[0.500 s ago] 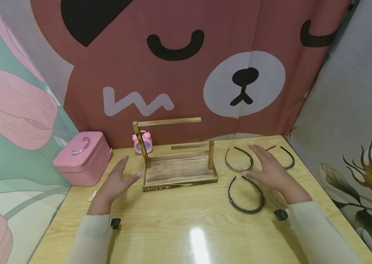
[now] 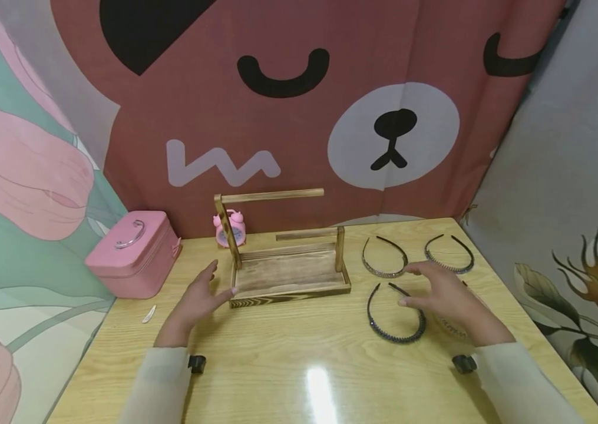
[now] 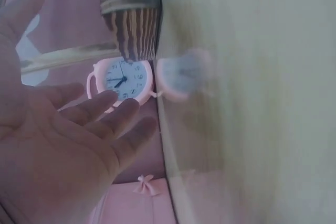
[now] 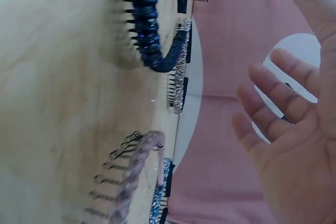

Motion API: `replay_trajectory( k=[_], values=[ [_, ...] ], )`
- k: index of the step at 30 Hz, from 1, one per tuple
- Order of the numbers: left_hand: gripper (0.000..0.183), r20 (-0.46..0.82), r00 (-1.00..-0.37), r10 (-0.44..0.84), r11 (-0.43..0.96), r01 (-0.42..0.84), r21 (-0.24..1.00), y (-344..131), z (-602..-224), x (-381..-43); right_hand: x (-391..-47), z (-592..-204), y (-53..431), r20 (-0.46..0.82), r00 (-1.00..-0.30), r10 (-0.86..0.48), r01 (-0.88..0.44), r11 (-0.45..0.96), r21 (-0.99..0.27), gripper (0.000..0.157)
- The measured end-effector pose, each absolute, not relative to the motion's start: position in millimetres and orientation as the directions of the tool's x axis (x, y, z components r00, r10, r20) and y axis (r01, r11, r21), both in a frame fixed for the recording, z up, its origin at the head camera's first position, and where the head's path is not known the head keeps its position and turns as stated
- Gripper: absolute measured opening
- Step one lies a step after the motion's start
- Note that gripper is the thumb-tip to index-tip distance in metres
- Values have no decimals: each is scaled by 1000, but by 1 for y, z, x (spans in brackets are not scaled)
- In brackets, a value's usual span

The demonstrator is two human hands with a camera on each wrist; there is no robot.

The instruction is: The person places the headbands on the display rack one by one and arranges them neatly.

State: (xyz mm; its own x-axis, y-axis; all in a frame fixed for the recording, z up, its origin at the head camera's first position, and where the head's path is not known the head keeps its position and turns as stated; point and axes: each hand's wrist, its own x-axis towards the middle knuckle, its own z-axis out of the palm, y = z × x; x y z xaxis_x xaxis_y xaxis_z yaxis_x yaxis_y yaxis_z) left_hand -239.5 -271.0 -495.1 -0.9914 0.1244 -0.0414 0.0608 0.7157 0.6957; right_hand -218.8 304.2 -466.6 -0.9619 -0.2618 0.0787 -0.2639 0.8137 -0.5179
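My left hand [image 2: 192,303] hovers at the left end of a wooden tray-like rack [image 2: 290,291], fingers spread and thumb near its front corner. In the left wrist view that palm is bare. My right hand [image 2: 449,297] hangs over several headbands, its fingers loosely extended and holding nothing. Below its thumb lies a dark blue headband [image 2: 402,338]. A mauve one [image 4: 131,177] lies partly hidden under the hand in the head view. Behind them are a headband with a glittery band [image 2: 383,274] and another [image 2: 449,269] at the back right.
A pink case [image 2: 131,253] with a silver handle stands at the left. Behind the rack's left post sits a pink alarm clock [image 2: 236,235]. A pale hair clip [image 2: 148,314] lies in front of the case. Patterned curtains [image 2: 288,135] border the wooden table [image 2: 267,365].
My left hand has shifted right, closer to the rack. The right hand has drawn slightly back and right, uncovering the back right headband. The objects have stayed put.
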Motion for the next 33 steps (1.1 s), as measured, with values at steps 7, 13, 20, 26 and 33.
replay_trajectory(
  k=[7, 13, 20, 26, 33],
  values=[
    [104, -27, -988, 152, 716, 91, 692, -265, -500, -243, -207, -478, 313, 55, -956, -287, -273, 807, -523, 70],
    [100, -41, -988, 150, 682, 74, 727, -262, -506, -241, -203, -476, 309, 53, -934, -353, -321, 766, -557, 60],
    [98, -50, -987, 153, 659, 65, 749, -253, -511, -242, -198, -478, 309, 62, -917, -394, -368, 775, -513, 66],
    [92, -50, -989, 139, 646, 53, 761, -248, -511, -243, -193, -484, 308, 61, -902, -427, -396, 763, -511, 62],
    [91, -50, -989, 137, 636, 49, 770, -249, -515, -244, -191, -493, 308, 86, -869, -488, -469, 753, -462, 47]
  ],
)
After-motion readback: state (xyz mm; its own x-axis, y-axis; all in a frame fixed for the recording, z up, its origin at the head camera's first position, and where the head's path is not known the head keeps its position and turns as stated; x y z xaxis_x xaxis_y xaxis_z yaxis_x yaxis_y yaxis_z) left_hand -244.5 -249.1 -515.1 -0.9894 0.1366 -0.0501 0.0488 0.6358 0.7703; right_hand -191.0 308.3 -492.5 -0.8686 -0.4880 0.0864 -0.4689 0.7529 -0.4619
